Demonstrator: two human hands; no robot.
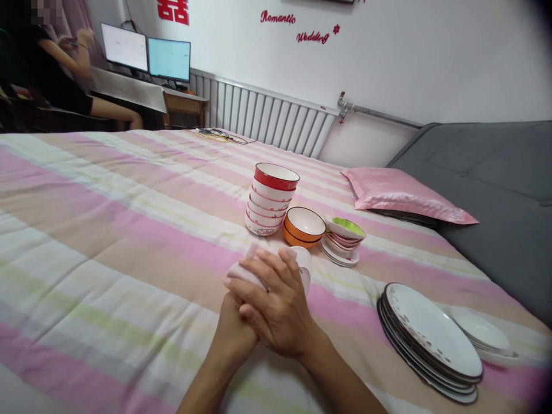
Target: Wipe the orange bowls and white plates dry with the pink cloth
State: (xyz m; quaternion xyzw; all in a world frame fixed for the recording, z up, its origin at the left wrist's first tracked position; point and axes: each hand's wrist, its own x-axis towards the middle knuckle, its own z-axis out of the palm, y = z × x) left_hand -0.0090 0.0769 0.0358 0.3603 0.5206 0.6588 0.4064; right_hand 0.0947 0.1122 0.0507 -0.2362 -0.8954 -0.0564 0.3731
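Observation:
My right hand (276, 299) lies over my left hand (239, 330), its fingers bent across a pale, thin cloth or tissue (245, 273). Most of the left hand's fingers are hidden under the right hand and the pale sheet. Just behind the right fingers a white dish (305, 265) shows in part; I cannot tell whether it is touched. Beyond the hands stands a tall stack of red and white bowls (269, 204). Beside it are two orange bowls (302, 230), then a pile of small dishes (344, 244) topped by a green-lined one.
Large oval plates (431, 333) are stacked at the right, with smaller white dishes (483, 333) beside them. Everything rests on a striped bedspread (129, 259). A pink pillow (401, 192) leans by the grey headboard (487, 172). A seated person (64, 75) is at the back left.

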